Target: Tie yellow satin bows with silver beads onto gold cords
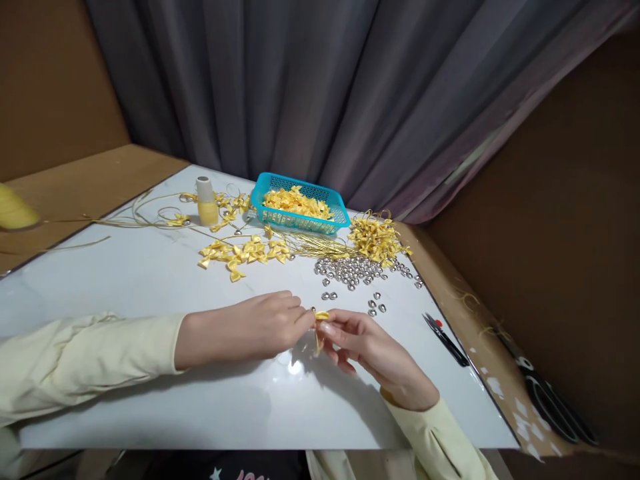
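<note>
My left hand [273, 323] is closed, with thumb and forefinger pinched at the left end of a small yellow ribbon bow [322, 315]. From the other side, the thumb and forefinger of my right hand [367, 347] pinch the same bow; its lower fingers are loosely curled. A tiny silvery bead [313, 309] shows at the left fingertips, and a thin yellow strand [317, 341] hangs below. How the bead, bow and strand join is hidden by the fingers. Both hands are just above the white table [200, 400], near the loose silver beads [350, 272].
A turquoise basket [305, 225] of yellow bows stands at the back. Loose bows [245, 252], gold cords [325, 246], a bow pile [376, 239] and a thread spool [206, 203] lie around it. Thread snips [447, 341] and black-handled scissors [555, 403] are at the right.
</note>
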A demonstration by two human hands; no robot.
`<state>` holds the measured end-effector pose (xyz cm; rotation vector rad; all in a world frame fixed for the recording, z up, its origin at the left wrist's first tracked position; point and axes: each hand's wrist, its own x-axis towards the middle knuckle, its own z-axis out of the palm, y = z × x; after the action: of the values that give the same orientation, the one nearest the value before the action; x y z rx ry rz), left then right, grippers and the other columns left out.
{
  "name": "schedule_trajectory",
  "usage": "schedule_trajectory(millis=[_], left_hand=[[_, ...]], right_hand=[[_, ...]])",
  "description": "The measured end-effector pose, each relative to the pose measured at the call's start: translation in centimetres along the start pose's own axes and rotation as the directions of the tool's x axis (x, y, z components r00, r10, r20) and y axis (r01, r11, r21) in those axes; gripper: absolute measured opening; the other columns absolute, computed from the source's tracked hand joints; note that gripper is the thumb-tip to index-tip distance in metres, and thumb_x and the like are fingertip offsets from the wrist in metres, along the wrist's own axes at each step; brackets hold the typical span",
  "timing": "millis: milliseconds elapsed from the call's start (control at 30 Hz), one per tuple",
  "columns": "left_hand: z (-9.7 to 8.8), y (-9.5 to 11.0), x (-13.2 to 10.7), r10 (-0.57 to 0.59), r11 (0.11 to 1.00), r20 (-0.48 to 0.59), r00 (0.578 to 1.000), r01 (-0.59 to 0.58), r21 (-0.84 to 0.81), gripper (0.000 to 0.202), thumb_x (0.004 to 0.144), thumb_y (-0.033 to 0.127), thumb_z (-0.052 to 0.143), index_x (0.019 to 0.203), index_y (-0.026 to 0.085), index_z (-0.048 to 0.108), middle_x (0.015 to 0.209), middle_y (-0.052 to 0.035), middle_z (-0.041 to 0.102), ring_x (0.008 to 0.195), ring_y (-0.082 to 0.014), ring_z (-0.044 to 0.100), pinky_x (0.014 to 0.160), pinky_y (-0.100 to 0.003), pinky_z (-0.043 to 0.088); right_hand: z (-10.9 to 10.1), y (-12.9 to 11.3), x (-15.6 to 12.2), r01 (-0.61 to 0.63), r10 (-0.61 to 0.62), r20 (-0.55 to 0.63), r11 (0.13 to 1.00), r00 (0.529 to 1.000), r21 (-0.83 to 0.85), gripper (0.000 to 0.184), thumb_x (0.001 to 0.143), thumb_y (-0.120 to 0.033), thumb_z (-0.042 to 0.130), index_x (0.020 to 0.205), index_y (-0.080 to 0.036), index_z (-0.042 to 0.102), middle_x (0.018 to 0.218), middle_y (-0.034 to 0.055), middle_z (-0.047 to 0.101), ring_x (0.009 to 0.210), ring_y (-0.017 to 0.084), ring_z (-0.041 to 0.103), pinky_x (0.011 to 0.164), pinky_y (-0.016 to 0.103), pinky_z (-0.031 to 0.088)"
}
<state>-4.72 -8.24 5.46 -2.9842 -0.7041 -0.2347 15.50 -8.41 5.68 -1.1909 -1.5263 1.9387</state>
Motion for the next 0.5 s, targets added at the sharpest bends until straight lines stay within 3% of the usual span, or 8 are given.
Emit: schedule_trajectory(millis=[100,233,333,500], left_hand=[[0.1,-0.3,0.0,-0.021,0.989,0.017,1.0,0.023,-0.146,0.016,0.082,0.0,0.043,0.084,0.014,0.049,0.074,-0.0074,0.058,0.064,-0.0194,0.051,0.059,-0.029,0.037],[0.6,-0.4,-0.3,-0.085,0.964,0.042,0.996,0.092,-0.249,0.011,0.087,0.007,0.041,0.088,0.014,0.049,0.075,-0.0074,0.058,0.067,-0.0197,0.053,0.06,-0.028,0.039],[0.7,-0.4,-0.3,-0.131,0.935,0.061,0.989,0.144,-0.325,0.014,0.091,0.011,0.036,0.088,0.015,0.049,0.075,-0.0065,0.059,0.066,-0.0183,0.054,0.06,-0.027,0.039],[-0.2,-0.2,0.2,-0.22,0.85,0.148,0.964,0.264,-0.457,0.019,0.094,0.017,0.033,0.083,0.016,0.049,0.073,-0.0051,0.058,0.063,-0.0168,0.055,0.057,-0.026,0.037]], right_hand=[[0.6,0.4,-0.1,0.098,-0.134,-0.145,0.967,0.98,-0.236,0.021,0.083,-0.034,0.057,0.079,-0.014,0.062,0.065,-0.0004,0.057,0.047,0.007,0.044,0.039,0.017,0.034],[1.9,1.1,-0.5,0.156,-0.338,-0.26,0.829,0.905,-0.537,0.023,0.089,-0.027,0.047,0.084,-0.015,0.067,0.073,0.0042,0.067,0.056,0.011,0.053,0.045,0.02,0.039],[2.6,2.0,-0.6,0.167,-0.506,-0.249,0.641,0.825,-0.749,0.025,0.09,-0.023,0.044,0.089,-0.014,0.067,0.073,0.0052,0.069,0.057,0.013,0.056,0.047,0.022,0.04],[3.2,3.6,-0.1,0.104,-0.78,-0.145,0.26,0.609,-0.96,0.024,0.09,-0.016,0.042,0.092,-0.012,0.065,0.069,0.0067,0.068,0.055,0.016,0.059,0.048,0.025,0.043]])
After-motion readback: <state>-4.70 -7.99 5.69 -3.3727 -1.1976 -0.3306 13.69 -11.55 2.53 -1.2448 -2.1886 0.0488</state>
